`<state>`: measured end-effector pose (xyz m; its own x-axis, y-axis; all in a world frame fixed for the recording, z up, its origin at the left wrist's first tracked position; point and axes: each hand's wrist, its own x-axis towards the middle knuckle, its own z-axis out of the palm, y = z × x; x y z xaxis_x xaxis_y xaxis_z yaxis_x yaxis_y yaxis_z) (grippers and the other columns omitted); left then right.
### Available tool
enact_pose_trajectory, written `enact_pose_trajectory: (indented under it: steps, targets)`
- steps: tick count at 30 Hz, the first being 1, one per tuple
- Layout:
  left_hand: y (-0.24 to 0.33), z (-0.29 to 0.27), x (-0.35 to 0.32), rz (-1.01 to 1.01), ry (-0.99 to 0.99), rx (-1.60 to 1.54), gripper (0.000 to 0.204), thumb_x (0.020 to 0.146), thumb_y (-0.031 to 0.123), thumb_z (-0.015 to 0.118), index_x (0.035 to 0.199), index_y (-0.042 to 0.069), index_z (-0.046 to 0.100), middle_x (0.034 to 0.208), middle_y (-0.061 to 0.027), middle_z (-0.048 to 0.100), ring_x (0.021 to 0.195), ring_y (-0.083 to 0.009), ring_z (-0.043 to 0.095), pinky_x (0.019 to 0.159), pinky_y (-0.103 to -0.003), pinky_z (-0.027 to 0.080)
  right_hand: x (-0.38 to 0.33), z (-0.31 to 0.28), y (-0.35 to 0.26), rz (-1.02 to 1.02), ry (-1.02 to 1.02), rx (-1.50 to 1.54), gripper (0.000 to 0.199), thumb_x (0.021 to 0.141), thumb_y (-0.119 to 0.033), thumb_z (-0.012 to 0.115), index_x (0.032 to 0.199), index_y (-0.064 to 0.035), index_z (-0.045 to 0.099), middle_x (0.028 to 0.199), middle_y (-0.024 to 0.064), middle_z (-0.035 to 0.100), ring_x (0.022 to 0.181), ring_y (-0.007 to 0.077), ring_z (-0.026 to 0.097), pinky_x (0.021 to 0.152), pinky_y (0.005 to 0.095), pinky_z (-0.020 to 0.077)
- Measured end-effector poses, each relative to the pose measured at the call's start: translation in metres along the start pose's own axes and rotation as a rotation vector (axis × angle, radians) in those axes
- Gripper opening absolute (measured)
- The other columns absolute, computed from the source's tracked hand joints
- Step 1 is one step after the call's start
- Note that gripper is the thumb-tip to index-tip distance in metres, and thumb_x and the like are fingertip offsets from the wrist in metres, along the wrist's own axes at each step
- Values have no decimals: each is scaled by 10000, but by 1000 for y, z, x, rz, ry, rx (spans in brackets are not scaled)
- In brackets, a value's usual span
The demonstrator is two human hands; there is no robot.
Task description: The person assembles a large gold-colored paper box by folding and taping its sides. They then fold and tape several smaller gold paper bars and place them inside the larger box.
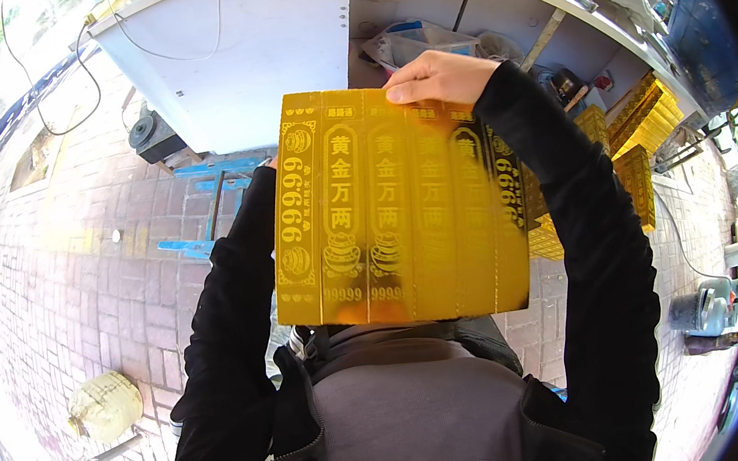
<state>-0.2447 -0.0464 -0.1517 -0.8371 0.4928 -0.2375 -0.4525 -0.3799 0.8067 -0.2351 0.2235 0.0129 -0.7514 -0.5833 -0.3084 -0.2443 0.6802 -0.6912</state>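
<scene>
A shiny gold card sheet (403, 203), printed with upright panels of characters and coin-like motifs, hangs nearly upright in front of my body. Crease lines run down it between the panels. My right hand (443, 79) pinches its upper edge, thumb on the printed face. Of my left hand (272, 162) only a sliver shows at the sheet's left edge; its fingers are hidden behind the sheet, so its grip cannot be made out. Stacks of similar gold card pieces (636, 188) stand beyond my right forearm.
A white-panelled counter (247, 61) with open shelves stands ahead; plastic bags (433, 38) lie on a shelf. A blue metal stool frame (191, 248) is at the left. On the brick paving sit a pale round container (105, 406) and, at right, a grey bucket (692, 311).
</scene>
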Motion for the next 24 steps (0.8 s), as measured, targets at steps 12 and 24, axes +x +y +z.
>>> enact_pose_trajectory:
  steps: [12,24]
  targets:
    - [36,33,-72,208,-176,48,626,1028,476,509,1437,15,399,1303,-132,577,1214,-180,571,980,-338,507,-79,38,63,185,930,216,758,980,-601,519,1459,-16,452,1479,165,496,1396,286,431,1121,352,356]
    - [42,27,-63,100,-181,255,448,1014,207,590,1364,-25,435,1192,-110,639,1017,-148,675,864,-268,572,-62,80,65,66,704,739,290,1016,-223,592,1223,-21,577,1107,28,649,995,110,601,868,251,463]
